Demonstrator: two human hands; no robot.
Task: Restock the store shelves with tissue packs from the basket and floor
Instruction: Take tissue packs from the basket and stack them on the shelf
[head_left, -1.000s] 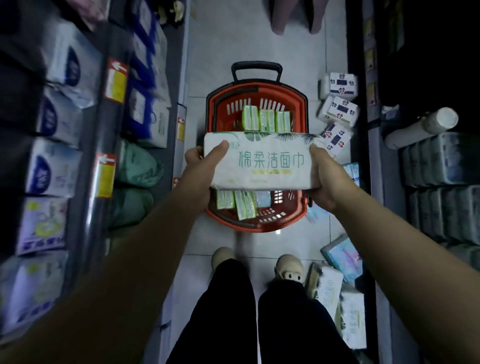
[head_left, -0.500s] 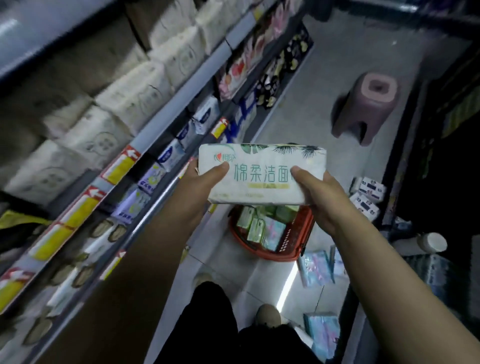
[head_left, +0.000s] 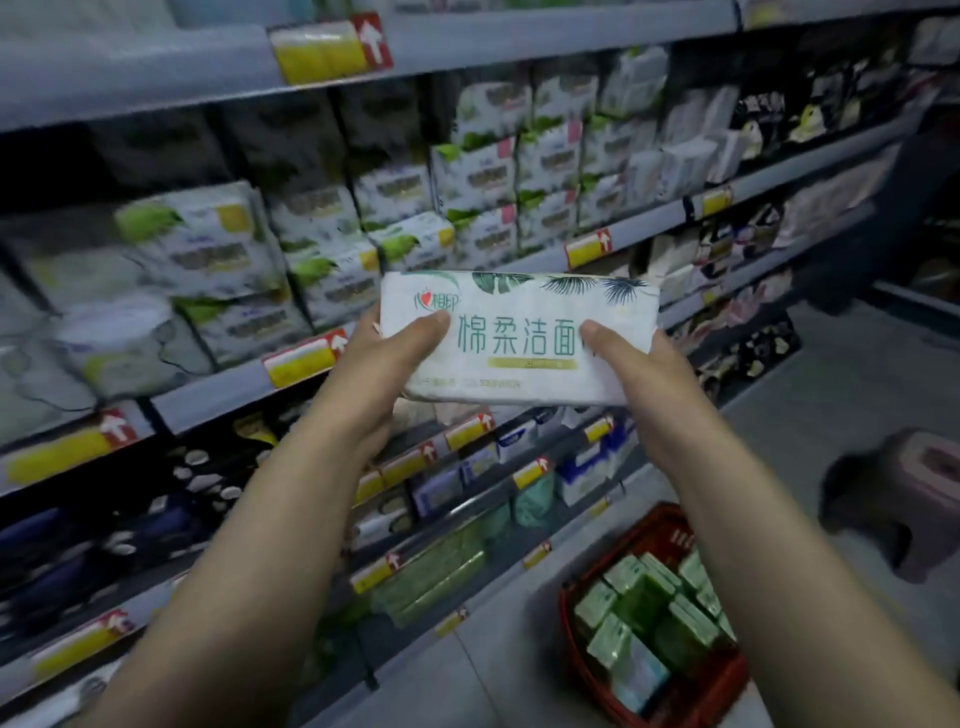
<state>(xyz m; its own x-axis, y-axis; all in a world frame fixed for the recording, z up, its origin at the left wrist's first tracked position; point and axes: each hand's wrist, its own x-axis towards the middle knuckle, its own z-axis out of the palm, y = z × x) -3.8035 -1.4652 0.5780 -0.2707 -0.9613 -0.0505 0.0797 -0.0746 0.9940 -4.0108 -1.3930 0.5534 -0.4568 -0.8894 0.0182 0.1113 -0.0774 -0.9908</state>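
Above the basket (head_left: 660, 525) | we are gripping a tissue pack (head_left: 519, 338) | left hand (head_left: 374, 374) and right hand (head_left: 654, 379) are clasping its ends

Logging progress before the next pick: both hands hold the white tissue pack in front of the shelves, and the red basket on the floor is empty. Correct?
Not empty: the head view shows green packs inside the red basket. The rest stands: left hand and right hand hold the white tissue pack before the shelves.
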